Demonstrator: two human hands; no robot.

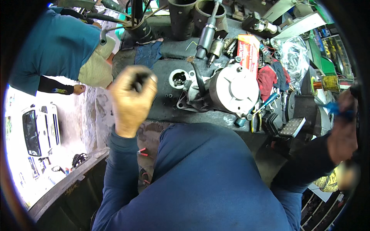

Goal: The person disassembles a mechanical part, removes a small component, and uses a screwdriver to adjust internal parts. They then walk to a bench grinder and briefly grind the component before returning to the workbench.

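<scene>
My left hand (133,102) is raised over the front left of the dark workbench (154,107). Its fingers curl round toward the thumb, with something dark in the gap that I cannot make out. Far right, near the picture's rim, my right hand (344,127) is blurred by motion. A smeared blue patch shows by its fingers; whether it is held is unclear. Between the hands lies a motor-like unit with a round silver metal housing (235,89). A white cup (172,81) with small metal parts inside stands left of it.
Behind the unit are a grey cylindrical tool (207,38), a red-and-white box (248,52) and dark metal pots (182,17). Red cloth (266,81), a blue-handled tool (269,101) and clear plastic (295,57) crowd the right. Another person (61,46) is at the left.
</scene>
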